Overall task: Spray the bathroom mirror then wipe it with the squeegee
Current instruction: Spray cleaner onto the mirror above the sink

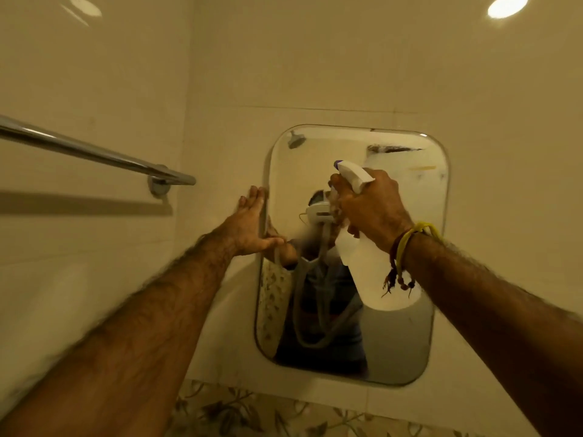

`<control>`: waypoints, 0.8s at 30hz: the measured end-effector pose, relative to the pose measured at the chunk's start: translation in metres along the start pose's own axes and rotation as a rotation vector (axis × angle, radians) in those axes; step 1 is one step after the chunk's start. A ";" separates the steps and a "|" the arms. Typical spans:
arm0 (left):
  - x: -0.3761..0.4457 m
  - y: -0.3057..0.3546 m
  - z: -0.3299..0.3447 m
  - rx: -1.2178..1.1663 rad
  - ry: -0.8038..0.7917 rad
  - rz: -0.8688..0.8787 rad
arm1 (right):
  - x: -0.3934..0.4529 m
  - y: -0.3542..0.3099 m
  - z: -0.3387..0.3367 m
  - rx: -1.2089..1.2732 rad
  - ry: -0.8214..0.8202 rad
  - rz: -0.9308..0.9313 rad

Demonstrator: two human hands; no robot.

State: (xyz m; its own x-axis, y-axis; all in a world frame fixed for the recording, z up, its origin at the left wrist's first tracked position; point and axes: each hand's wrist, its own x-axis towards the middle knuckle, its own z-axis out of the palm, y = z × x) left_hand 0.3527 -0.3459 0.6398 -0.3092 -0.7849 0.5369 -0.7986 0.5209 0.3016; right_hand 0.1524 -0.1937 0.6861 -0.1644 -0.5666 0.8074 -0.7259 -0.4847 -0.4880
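Far to my left a chrome towel rail (94, 152) runs along the tiled wall (94, 74), ending in its bracket near the corner. My left arm reaches up and forward from the lower left, nearly straight, and my left hand (250, 222) lies flat and open, fingers together and pointing up, pressed against the left edge of the mirror (403, 342), thumb spread out across the glass. The mirror hangs on the back wall, a rounded rectangle, hazy toward its upper right corner. My right arm comes in from the lower right, wrist bent, a yellow thread and beaded bands (407, 247) tied around it. My right hand (372, 206) is clamped around the neck of the white spray bottle (378, 272), held before the middle of the mirror, its nozzle tipped up and left toward the glass, forefinger curled at the trigger.
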 end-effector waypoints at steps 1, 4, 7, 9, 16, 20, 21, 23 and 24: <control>-0.001 -0.003 -0.001 0.000 0.000 0.015 | -0.001 -0.001 0.005 0.012 -0.028 -0.002; -0.004 -0.008 0.000 -0.004 -0.007 0.030 | -0.010 0.005 0.021 -0.047 -0.159 -0.036; -0.004 -0.008 0.004 0.002 -0.007 0.040 | -0.024 0.021 0.034 -0.195 -0.303 -0.093; -0.005 -0.007 0.007 -0.013 -0.003 0.036 | -0.030 0.033 0.038 -0.289 -0.355 -0.119; -0.009 0.001 0.019 0.056 0.004 -0.029 | -0.032 0.056 0.020 -0.152 -0.115 0.000; -0.009 0.011 0.023 0.103 -0.022 -0.078 | -0.017 0.059 -0.003 -0.200 -0.042 0.017; -0.009 0.017 0.022 0.102 -0.034 -0.104 | -0.014 0.058 -0.009 -0.193 0.001 0.011; -0.011 0.030 0.021 0.076 -0.050 -0.161 | -0.010 0.052 -0.016 -0.194 0.085 0.006; -0.011 0.034 0.021 0.063 -0.052 -0.178 | -0.009 0.050 -0.019 -0.200 0.111 0.014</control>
State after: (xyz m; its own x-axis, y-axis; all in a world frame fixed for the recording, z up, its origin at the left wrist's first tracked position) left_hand 0.3183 -0.3261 0.6278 -0.1855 -0.8800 0.4373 -0.8732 0.3518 0.3374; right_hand 0.1052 -0.2005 0.6607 -0.2397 -0.4904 0.8379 -0.8394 -0.3290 -0.4327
